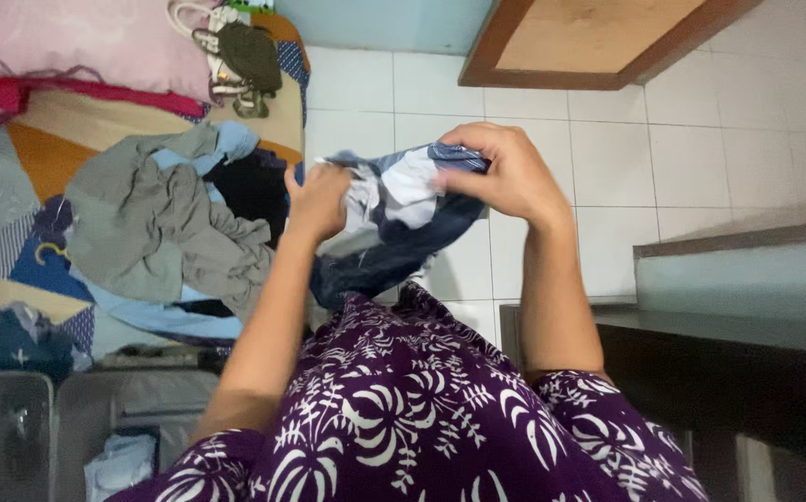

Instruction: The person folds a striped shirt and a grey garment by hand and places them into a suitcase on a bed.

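Both my hands hold a crumpled garment (394, 223) of dark blue, white and striped light blue cloth in front of my chest. My left hand (317, 200) grips its left end with closed fingers. My right hand (505, 172) clutches the upper right part, fingers curled over the striped edge. The cloth hangs down between my forearms toward my purple dress with a white leaf print (422, 409).
At the left lies a bed with a patterned cover (40, 167) carrying a heap of grey, light blue and dark clothes (171, 232), pink cloth and an olive bag (247, 56). An open grey suitcase (78, 418) sits lower left. A dark table (728, 344) stands right, a wooden door (589, 42) above on the white tile floor.
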